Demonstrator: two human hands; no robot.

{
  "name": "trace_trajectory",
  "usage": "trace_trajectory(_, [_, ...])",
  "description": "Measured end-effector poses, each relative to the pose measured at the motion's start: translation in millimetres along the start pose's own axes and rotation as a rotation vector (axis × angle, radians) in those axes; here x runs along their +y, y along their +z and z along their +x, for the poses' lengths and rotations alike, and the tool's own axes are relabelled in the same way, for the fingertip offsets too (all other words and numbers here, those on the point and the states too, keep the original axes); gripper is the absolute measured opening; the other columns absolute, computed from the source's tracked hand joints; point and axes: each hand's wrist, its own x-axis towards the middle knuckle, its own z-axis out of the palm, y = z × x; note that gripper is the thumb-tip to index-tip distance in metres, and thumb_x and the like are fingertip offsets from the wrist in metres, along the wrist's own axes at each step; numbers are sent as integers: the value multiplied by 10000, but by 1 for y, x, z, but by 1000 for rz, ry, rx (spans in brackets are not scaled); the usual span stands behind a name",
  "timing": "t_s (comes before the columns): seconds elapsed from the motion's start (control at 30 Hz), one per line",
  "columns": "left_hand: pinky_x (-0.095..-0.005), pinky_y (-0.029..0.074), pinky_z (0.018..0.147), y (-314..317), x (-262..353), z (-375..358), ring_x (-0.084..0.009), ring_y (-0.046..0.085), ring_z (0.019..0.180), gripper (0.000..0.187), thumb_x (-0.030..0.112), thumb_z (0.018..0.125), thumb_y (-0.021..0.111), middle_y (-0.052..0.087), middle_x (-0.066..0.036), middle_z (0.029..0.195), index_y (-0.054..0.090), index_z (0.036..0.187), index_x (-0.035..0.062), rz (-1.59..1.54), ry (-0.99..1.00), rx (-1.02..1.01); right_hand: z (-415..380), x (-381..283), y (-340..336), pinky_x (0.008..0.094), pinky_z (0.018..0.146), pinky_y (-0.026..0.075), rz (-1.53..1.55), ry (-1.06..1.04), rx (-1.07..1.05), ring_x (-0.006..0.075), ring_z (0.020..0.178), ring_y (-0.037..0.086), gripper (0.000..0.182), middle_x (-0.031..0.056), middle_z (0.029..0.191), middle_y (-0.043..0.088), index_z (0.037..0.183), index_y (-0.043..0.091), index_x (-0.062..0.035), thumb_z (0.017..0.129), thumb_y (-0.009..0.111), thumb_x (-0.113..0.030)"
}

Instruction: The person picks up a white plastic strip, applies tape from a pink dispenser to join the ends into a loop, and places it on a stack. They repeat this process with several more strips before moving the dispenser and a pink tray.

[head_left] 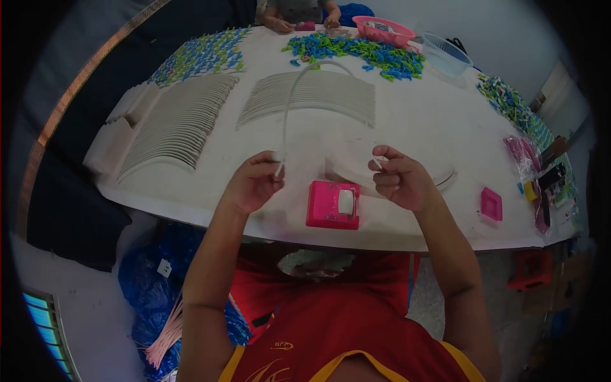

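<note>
Above the desk [407, 121], left hand [253, 181] and right hand [401, 178] each pinch an end of a white strip [289, 102], grip tight, arching it clear of the pink jig [333, 205].

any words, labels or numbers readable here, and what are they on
"BFA", or close to it: small yellow letters on the red shirt, too blurred to be sure.
Packets at the table's right edge: any print is too small to read.
Pink block between the hands: no text visible.
</note>
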Motion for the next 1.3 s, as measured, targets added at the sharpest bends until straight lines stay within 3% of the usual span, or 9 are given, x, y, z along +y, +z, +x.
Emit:
trace_trajectory(0.3, [-251,552,633,-71,29,7,-167,625,732,107,-30,929,566,674,-117,919,581,1028,8,-56,-58,361,42,-16,-59,227,582,439,118,-12,232,83,637,464,167,62,912,561,1128,528,-55,970,527,2])
trace_trajectory(0.73, [-240,580,682,-84,38,24,-162,653,796,163,-33,959,568,667,-131,1018,548,1115,8,-3,-21,514,78,-15,-81,269,646,482,243,-64,318,140,717,559,161,72,895,564,1098,500,-38,950,502,26])
trace_trajectory(0.97, [-292,581,775,-109,40,38,-173,647,895,162,-29,999,546,637,-93,1032,553,1150,28,20,326,479,70,-23,-87,277,665,496,173,-136,341,147,779,587,164,94,984,622,1092,536,-21,934,571,-2])
trace_trajectory(1.07, [-302,578,790,-114,38,47,-183,660,890,180,-16,992,566,654,-85,1024,577,1169,15,211,489,514,73,-29,-100,280,659,502,-4,-102,355,147,746,576,142,75,967,634,1079,558,-25,943,600,-37])
trace_trajectory(1.13, [-299,575,790,-112,40,50,-188,675,869,202,-4,977,589,671,-77,1001,599,1179,3,396,599,537,69,-29,-86,277,658,501,-576,-218,540,139,740,596,125,54,894,662,1025,623,-10,933,663,-85])
trace_trajectory(1.17, [-307,566,801,-112,43,49,-201,686,875,234,10,956,608,692,-88,999,612,1189,-9,779,588,619,70,-30,-91,277,658,501,-576,-217,538,139,740,596,125,54,894,662,1025,623,-10,933,663,-85])
trace_trajectory(1.2, [-315,557,813,-109,47,47,-215,696,881,268,23,934,626,714,-99,996,625,1199,-21,1165,559,691,70,-32,-96,283,673,506,-952,-273,599,144,738,609,138,61,870,677,1002,651,-3,919,689,-107])
trace_trajectory(1.23, [-315,557,813,-105,50,46,-215,696,881,268,23,934,626,714,-99,996,625,1199,-21,1166,558,694,70,-33,-100,288,688,510,-1330,-326,648,149,737,621,156,67,846,693,979,678,4,904,715,-128])
trace_trajectory(1.3, [-330,543,820,-100,55,48,-236,705,871,340,41,868,673,739,-123,991,639,1201,-20,1530,539,701,71,-33,-101,312,701,524,-1459,-344,696,175,746,646,171,90,837,705,954,699,7,878,728,-143])
